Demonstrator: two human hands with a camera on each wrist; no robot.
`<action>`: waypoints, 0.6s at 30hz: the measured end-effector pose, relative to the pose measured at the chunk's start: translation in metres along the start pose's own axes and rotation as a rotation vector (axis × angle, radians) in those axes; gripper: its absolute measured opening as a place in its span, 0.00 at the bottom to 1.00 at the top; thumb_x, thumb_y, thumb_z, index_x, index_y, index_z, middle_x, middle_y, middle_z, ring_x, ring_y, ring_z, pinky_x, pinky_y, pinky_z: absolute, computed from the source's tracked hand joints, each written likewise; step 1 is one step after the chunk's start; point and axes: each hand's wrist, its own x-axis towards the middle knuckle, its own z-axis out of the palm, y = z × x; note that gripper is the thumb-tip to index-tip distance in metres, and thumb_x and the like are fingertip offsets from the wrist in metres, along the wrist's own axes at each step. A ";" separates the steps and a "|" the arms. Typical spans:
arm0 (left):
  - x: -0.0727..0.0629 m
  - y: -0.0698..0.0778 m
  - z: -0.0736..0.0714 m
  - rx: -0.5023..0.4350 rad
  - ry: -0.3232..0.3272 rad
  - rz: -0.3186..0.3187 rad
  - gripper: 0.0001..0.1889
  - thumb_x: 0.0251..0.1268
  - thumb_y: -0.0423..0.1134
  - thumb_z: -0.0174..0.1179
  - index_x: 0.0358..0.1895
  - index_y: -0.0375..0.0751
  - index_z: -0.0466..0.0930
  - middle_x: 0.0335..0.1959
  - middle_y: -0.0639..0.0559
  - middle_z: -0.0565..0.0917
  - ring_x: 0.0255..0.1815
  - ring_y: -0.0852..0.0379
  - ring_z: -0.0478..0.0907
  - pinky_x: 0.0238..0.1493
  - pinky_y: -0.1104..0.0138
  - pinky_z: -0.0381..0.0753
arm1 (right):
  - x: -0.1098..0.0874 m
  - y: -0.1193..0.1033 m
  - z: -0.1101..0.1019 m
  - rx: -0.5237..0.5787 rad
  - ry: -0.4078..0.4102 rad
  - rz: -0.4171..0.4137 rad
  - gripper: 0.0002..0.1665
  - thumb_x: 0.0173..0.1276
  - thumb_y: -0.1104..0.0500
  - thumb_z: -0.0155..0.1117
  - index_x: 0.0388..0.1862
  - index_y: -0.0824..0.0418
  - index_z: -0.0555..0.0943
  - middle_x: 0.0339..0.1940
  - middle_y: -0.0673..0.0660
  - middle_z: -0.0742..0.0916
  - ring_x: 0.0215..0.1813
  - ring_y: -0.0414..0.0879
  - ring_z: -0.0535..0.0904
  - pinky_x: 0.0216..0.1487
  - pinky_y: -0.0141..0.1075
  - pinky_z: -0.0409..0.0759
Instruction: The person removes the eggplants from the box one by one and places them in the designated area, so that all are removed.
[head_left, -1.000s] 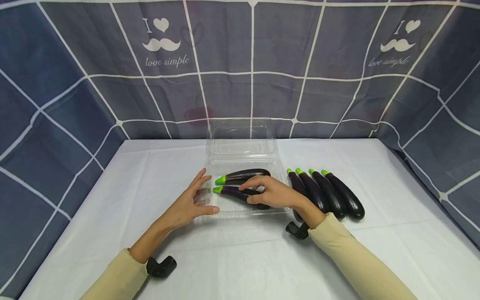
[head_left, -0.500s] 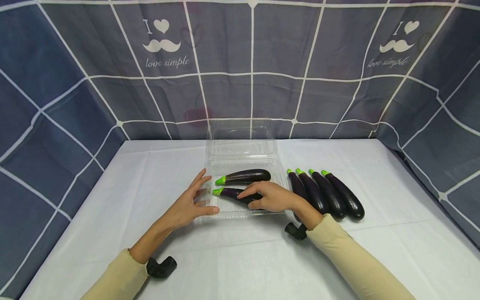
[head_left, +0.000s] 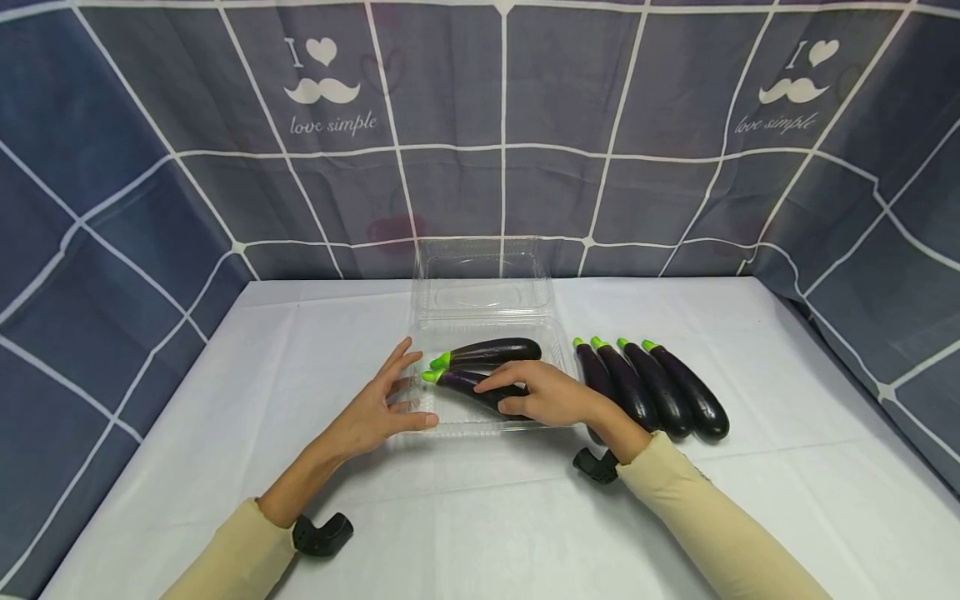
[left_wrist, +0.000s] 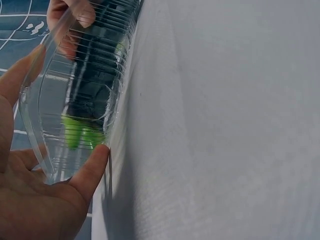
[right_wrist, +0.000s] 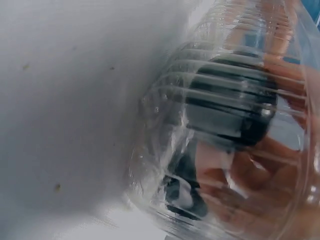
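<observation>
A clear plastic clamshell container (head_left: 557, 342) lies at the table's middle, its lid (head_left: 483, 283) raised at the back. Two eggplants lie lengthwise inside. My right hand (head_left: 551, 393) grips the nearer eggplant (head_left: 461, 382) from above, thumb on the near side and fingers across it. The farther eggplant (head_left: 498, 350) lies just behind, green stems almost side by side at the left. My left hand (head_left: 378, 412) is spread around the container's left end, fingers fairly straight. In the left wrist view its thumb (left_wrist: 92, 172) touches the ribbed wall low down.
To the container's right, several more eggplants (head_left: 686, 392) lie side by side with stems pointing away, partly behind my right wrist. A white cloth (head_left: 465, 517) covers the table. Dark checked curtains (head_left: 570, 92) stand behind and at both sides.
The gripped eggplant's stem end first shifted slightly toward me, then back and left, close to the farther stem. My right hand moved slightly with it; my left hand stayed put.
</observation>
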 end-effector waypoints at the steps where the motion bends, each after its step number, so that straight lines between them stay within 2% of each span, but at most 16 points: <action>1: 0.000 0.000 0.000 0.004 0.001 0.000 0.51 0.57 0.44 0.74 0.79 0.40 0.51 0.81 0.54 0.35 0.75 0.32 0.49 0.67 0.44 0.65 | -0.001 0.000 0.000 0.011 0.007 -0.009 0.22 0.70 0.66 0.61 0.62 0.60 0.81 0.59 0.54 0.82 0.63 0.49 0.75 0.62 0.48 0.73; 7: 0.000 -0.001 0.000 0.011 0.004 -0.001 0.50 0.56 0.43 0.74 0.79 0.42 0.52 0.81 0.54 0.35 0.75 0.33 0.49 0.67 0.45 0.66 | -0.002 0.000 -0.003 0.082 0.059 -0.016 0.23 0.72 0.65 0.59 0.66 0.60 0.78 0.61 0.56 0.80 0.63 0.50 0.73 0.57 0.47 0.75; 13: 0.000 -0.001 0.000 0.013 0.004 0.000 0.51 0.56 0.44 0.74 0.79 0.41 0.51 0.81 0.54 0.35 0.76 0.33 0.49 0.67 0.45 0.66 | -0.003 0.001 -0.003 0.110 0.124 0.036 0.26 0.73 0.63 0.59 0.69 0.56 0.76 0.63 0.55 0.78 0.61 0.49 0.72 0.56 0.46 0.75; 18: 0.000 -0.002 0.000 0.011 0.006 -0.003 0.51 0.56 0.43 0.74 0.79 0.41 0.51 0.81 0.54 0.35 0.76 0.33 0.48 0.68 0.44 0.64 | -0.003 0.002 -0.004 0.143 0.195 0.073 0.26 0.71 0.60 0.62 0.68 0.55 0.76 0.64 0.53 0.78 0.56 0.49 0.73 0.54 0.46 0.75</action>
